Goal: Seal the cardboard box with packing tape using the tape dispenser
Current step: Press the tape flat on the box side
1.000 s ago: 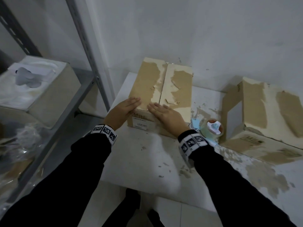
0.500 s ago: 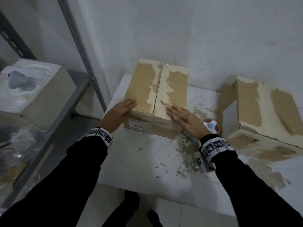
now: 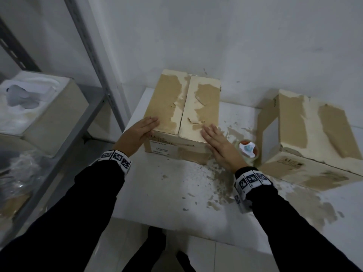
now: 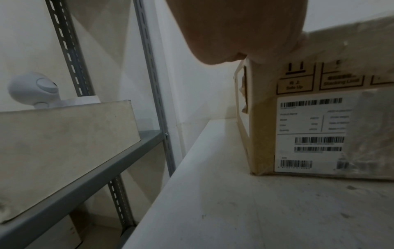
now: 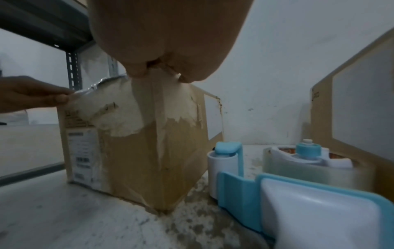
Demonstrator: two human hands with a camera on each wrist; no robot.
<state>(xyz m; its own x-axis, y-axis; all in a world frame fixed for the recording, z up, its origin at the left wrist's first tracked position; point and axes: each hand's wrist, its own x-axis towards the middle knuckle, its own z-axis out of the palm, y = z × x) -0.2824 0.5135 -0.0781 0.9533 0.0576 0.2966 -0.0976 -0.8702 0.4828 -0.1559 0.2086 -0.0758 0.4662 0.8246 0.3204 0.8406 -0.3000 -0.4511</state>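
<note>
A worn cardboard box (image 3: 182,107) stands on the white table (image 3: 167,189), its two top flaps closed along a middle seam. My left hand (image 3: 146,126) lies flat on the top's near left corner, fingers straight. My right hand (image 3: 211,134) lies flat on the near right corner. The blue-and-white tape dispenser (image 3: 247,151) sits on the table just right of the box, beside my right wrist, untouched. In the right wrist view the dispenser (image 5: 277,176) stands close beside the box (image 5: 138,143). The left wrist view shows the box's labelled front (image 4: 315,131).
A second torn cardboard box (image 3: 314,134) lies at the right, close behind the dispenser. A grey metal shelf rack (image 3: 64,138) stands left of the table with a foam-packed carton (image 3: 39,110) on it. White walls close the back.
My right hand slid right along the box's near edge, from the middle seam to the right corner. My left hand stayed on the left corner.
</note>
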